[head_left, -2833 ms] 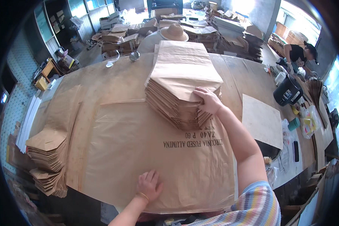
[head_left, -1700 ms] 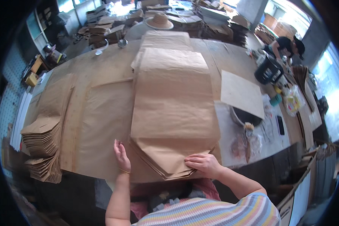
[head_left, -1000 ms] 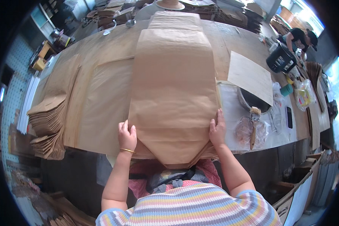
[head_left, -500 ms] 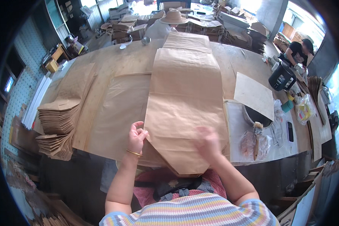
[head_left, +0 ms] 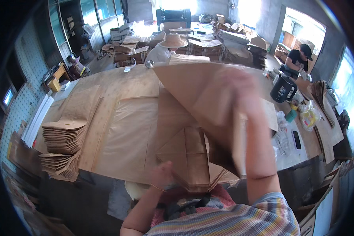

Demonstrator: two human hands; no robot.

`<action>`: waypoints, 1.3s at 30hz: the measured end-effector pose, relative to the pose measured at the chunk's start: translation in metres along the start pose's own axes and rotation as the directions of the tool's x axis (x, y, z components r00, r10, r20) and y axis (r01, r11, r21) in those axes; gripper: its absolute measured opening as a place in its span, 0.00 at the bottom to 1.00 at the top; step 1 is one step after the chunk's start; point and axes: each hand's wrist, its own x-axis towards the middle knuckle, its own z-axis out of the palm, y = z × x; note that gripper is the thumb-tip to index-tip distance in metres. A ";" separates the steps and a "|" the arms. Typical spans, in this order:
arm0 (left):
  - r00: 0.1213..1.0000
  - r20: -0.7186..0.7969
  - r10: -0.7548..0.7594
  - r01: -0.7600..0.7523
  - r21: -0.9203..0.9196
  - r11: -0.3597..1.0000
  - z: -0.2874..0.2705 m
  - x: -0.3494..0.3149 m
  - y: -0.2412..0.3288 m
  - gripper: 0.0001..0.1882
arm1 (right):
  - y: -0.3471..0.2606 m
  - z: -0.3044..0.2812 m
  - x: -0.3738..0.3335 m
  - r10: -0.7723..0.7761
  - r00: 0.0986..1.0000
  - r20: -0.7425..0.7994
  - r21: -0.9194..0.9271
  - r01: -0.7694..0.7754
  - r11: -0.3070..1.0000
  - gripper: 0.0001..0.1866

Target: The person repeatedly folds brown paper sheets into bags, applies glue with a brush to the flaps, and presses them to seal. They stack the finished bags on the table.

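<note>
A large brown kraft paper bag [head_left: 188, 80] is lifted off the table and tilted, its folded end swung up and away from me. My right hand [head_left: 240, 86] is at its raised end, closed on the paper; motion blurs the fingers. Beneath lies a pile of similar brown paper bags [head_left: 194, 157], the top one showing a creased, folded end at the table's near edge. Beside the pile's left near corner is my left hand [head_left: 161, 173], too smeared to show its fingers or any hold on the paper.
Folded paper bags [head_left: 63, 137] are stacked at the left, with a flat brown sheet [head_left: 126, 129] nearer the middle. A black jug [head_left: 283, 88], a phone [head_left: 297, 140] and plastic bags [head_left: 310, 116] sit at the right. One person in a straw hat [head_left: 173, 40] is across the table.
My right hand has swung up and away, lifting the top bag that lay flat and baring the pile. My left hand has moved lower and nearer me. The view has tilted up.
</note>
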 end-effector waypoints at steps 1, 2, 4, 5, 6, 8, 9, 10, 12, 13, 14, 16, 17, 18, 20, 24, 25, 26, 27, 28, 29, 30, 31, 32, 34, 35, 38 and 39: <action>0.993 0.103 -0.053 0.049 0.040 0.998 0.003 -0.006 -0.006 0.24 | -0.033 -0.007 0.002 0.132 0.956 -0.261 0.056 -0.122 0.991 0.12; 0.934 0.287 -0.213 0.270 -0.175 0.947 0.014 -0.011 0.011 0.26 | -0.036 -0.025 -0.005 0.264 0.874 -0.408 0.208 -0.193 0.959 0.13; 0.882 0.469 0.046 0.234 -0.520 0.821 0.047 -0.012 0.063 0.28 | -0.052 -0.060 -0.021 0.398 0.752 -0.525 0.464 -0.139 0.875 0.15; 0.893 0.447 0.047 0.307 -0.683 0.663 0.060 -0.011 0.079 0.27 | -0.069 -0.073 -0.033 0.398 0.761 -0.513 0.566 -0.049 0.823 0.16; 0.925 0.375 -0.057 0.349 -0.782 0.517 0.049 -0.019 0.072 0.27 | -0.026 -0.072 -0.053 0.468 0.730 -0.498 0.574 -0.127 0.809 0.17; 0.952 0.275 -0.137 0.282 -0.959 0.037 0.051 -0.005 0.103 0.18 | 0.003 -0.111 -0.099 0.316 0.726 -0.611 0.105 -0.322 0.941 0.10; 0.967 0.072 -0.243 0.125 -0.969 0.212 0.030 0.004 0.095 0.18 | 0.036 -0.086 -0.124 0.400 0.692 -0.601 0.218 -0.339 0.915 0.06; 0.944 -0.117 -0.309 0.002 -0.934 0.358 0.012 0.012 0.087 0.19 | 0.030 -0.049 -0.129 0.528 0.593 -0.607 0.354 -0.393 0.848 0.04; 0.936 -0.275 -0.219 -0.122 -0.838 0.532 -0.017 0.032 0.085 0.19 | 0.045 -0.034 -0.163 0.583 0.685 -0.437 0.420 -0.417 0.806 0.04; 0.940 -0.222 -0.258 -0.030 -0.810 0.586 -0.024 0.039 0.077 0.19 | 0.053 -0.033 -0.180 0.643 0.662 -0.384 0.354 -0.537 0.765 0.07; 0.937 -0.171 -0.304 0.064 -0.772 0.632 -0.028 0.044 0.063 0.19 | 0.063 -0.027 -0.197 0.709 0.606 -0.361 0.394 -0.590 0.705 0.05; 0.927 -0.138 -0.350 0.173 -0.669 0.723 -0.025 0.043 0.024 0.18 | 0.082 -0.019 -0.230 0.773 0.538 -0.336 0.392 -0.667 0.634 0.05; 0.930 -0.150 -0.337 0.180 -0.611 0.771 -0.018 0.043 -0.001 0.17 | 0.095 -0.019 -0.247 0.808 0.492 -0.324 0.378 -0.716 0.588 0.06; 0.934 -0.153 -0.324 0.190 -0.555 0.810 -0.010 0.041 -0.008 0.16 | 0.102 -0.023 -0.264 0.862 0.437 -0.257 0.324 -0.801 0.503 0.06; 0.913 -0.255 -0.319 0.324 -0.024 0.946 -0.010 0.033 0.001 0.16 | 0.108 -0.036 -0.290 0.892 0.369 -0.262 -0.033 -0.927 0.374 0.09; 0.979 -0.059 0.195 -0.099 0.699 0.708 -0.036 0.054 0.007 0.21 | 0.096 -0.044 -0.258 0.541 0.837 -0.084 -0.750 -0.410 0.519 0.19; 0.998 0.032 0.060 -0.066 0.654 0.754 -0.032 0.066 0.016 0.23 | 0.105 -0.039 -0.248 0.564 0.826 0.026 -0.744 -0.360 0.562 0.22; 0.989 0.130 -0.067 -0.026 0.610 0.792 -0.018 0.081 0.029 0.24 | 0.115 -0.029 -0.237 0.576 0.807 0.132 -0.732 -0.313 0.606 0.24; 0.989 0.147 0.013 -0.108 0.663 0.741 0.002 0.094 0.034 0.28 | 0.125 -0.014 -0.226 0.582 0.798 0.159 -0.718 -0.311 0.623 0.26; 0.987 0.161 0.000 -0.104 0.642 0.760 0.023 0.106 0.036 0.31 | 0.134 0.004 -0.216 0.582 0.791 0.189 -0.704 -0.305 0.642 0.27; 0.982 0.186 0.022 -0.136 0.627 0.767 0.039 0.114 0.030 0.32 | 0.137 0.019 -0.202 0.638 0.735 0.230 -0.698 -0.333 0.635 0.30; 0.971 0.204 -0.123 -0.039 0.644 0.764 0.039 0.125 0.040 0.33 | 0.142 0.021 -0.197 0.668 0.712 0.218 -0.720 -0.345 0.602 0.28; 0.939 0.219 -0.266 0.057 0.663 0.747 0.036 0.135 0.050 0.33 | 0.147 0.021 -0.195 0.697 0.687 0.205 -0.742 -0.355 0.569 0.27; 0.928 0.280 -0.248 0.013 0.637 0.771 0.022 0.140 0.042 0.25 | 0.151 0.009 -0.194 0.733 0.630 0.259 -0.700 -0.400 0.591 0.23; 0.862 0.445 -0.244 -0.105 0.627 0.772 -0.004 0.140 0.033 0.08 | 0.161 -0.022 -0.195 0.744 0.539 0.394 -0.609 -0.454 0.651 0.14; 0.871 0.471 -0.141 -0.172 0.561 0.810 -0.012 0.133 0.027 0.04 | 0.160 -0.029 -0.195 0.609 0.626 0.487 -0.563 -0.308 0.767 0.09; 0.841 0.458 0.287 -0.500 0.457 0.735 -0.020 0.130 0.019 0.02 | 0.157 -0.034 -0.185 0.364 0.699 0.615 -0.548 0.048 0.835 0.07; 0.808 0.509 0.297 -0.563 0.518 0.644 -0.020 0.132 0.018 0.02 | 0.156 -0.033 -0.179 0.342 0.673 0.656 -0.574 0.151 0.805 0.08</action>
